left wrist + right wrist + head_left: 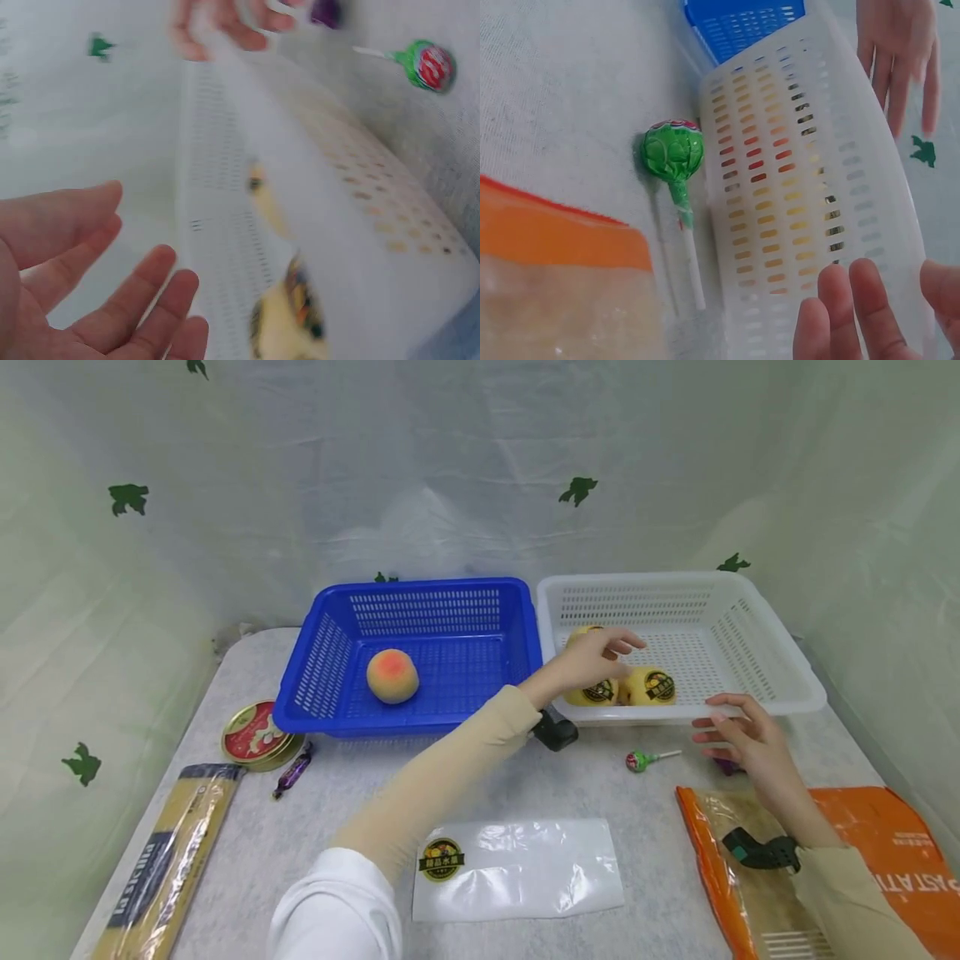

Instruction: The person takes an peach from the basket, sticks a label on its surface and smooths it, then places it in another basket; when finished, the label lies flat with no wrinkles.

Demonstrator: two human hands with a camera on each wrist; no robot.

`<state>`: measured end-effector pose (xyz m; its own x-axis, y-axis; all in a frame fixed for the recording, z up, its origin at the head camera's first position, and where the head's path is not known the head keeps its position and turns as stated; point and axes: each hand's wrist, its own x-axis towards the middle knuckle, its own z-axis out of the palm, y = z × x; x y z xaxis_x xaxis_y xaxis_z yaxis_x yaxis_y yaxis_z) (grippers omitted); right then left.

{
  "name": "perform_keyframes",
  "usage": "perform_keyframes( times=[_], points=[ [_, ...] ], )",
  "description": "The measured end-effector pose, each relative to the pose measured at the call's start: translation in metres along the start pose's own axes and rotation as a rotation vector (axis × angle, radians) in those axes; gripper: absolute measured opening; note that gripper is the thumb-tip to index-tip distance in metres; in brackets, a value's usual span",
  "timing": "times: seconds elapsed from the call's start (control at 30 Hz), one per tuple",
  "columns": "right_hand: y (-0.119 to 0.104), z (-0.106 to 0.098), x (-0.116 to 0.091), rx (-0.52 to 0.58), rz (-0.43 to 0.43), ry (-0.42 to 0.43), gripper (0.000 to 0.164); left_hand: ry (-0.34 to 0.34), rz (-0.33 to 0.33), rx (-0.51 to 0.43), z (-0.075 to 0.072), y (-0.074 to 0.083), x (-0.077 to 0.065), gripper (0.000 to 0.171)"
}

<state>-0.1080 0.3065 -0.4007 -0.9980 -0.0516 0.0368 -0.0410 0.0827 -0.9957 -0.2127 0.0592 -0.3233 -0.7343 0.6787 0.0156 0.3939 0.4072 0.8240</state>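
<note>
My left hand (588,662) is over the left part of the white basket (780,635), fingers loosely spread and holding nothing. Below it, yellow round fruits (649,685) with black-and-gold labels lie in the basket, partly covered by the hand. The right hand (750,735) is at the basket's front right rim, its fingers apart and nothing in them. In the right wrist view its fingertips (871,289) overlap the slotted wall. A green-wrapped lollipop (637,761) lies in front of that basket. To the left, a peach (392,677) sits in the blue basket (300,722).
A spaghetti pack (176,860), a round tin (258,735) and a purple wrapped candy (294,772) lie at left. In front are a white labelled bag (525,872) and, under the right forearm, an orange pasta bag (877,827). Another purple item (727,766) is by the right hand.
</note>
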Motion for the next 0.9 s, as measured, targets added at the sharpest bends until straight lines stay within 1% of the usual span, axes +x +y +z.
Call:
perform_keyframes(
  times=[0.07, 0.13, 0.27, 0.37, 0.43, 0.5, 0.57, 0.63, 0.7, 0.77, 0.83, 0.9],
  points=[
    [0.0, 0.0, 0.0, 0.022, 0.004, -0.01, 0.023, 0.033, 0.04, -0.057, -0.011, -0.001, -0.015, 0.035],
    [-0.001, 0.0, 0.0, 0.044, 0.005, -0.023, 0.023, 0.064, 0.07, -0.109, -0.023, -0.004, -0.034, 0.036],
    [-0.005, 0.002, -0.002, 0.052, 0.006, -0.035, 0.026, 0.129, 0.078, -0.234, -0.043, -0.015, -0.081, 0.035],
    [-0.011, 0.005, -0.004, 0.062, -0.009, -0.053, 0.029, 0.19, 0.048, -0.321, -0.054, -0.027, -0.119, 0.035],
    [-0.017, 0.009, -0.005, 0.052, -0.035, -0.075, 0.03, 0.232, 0.018, -0.377, -0.059, -0.035, -0.143, 0.035],
    [-0.025, 0.014, -0.004, 0.018, -0.064, -0.098, 0.03, 0.269, -0.012, -0.436, -0.062, -0.044, -0.166, 0.036],
    [-0.035, 0.023, -0.001, -0.052, -0.092, -0.114, 0.03, 0.298, -0.044, -0.479, -0.064, -0.053, -0.187, 0.037],
    [-0.046, 0.034, 0.003, -0.093, -0.119, -0.137, 0.028, 0.324, -0.079, -0.506, -0.064, -0.062, -0.207, 0.039],
    [-0.056, 0.047, 0.01, -0.102, -0.149, -0.168, 0.027, 0.351, -0.107, -0.509, -0.064, -0.072, -0.226, 0.042],
    [-0.064, 0.062, 0.018, -0.068, -0.181, -0.213, 0.027, 0.387, -0.139, -0.514, -0.064, -0.082, -0.241, 0.044],
    [-0.072, 0.077, 0.028, -0.067, -0.208, -0.244, 0.026, 0.425, -0.164, -0.517, -0.064, -0.091, -0.254, 0.047],
    [-0.078, 0.094, 0.038, -0.063, -0.239, -0.277, 0.027, 0.46, -0.194, -0.511, -0.064, -0.099, -0.263, 0.049]
  ],
)
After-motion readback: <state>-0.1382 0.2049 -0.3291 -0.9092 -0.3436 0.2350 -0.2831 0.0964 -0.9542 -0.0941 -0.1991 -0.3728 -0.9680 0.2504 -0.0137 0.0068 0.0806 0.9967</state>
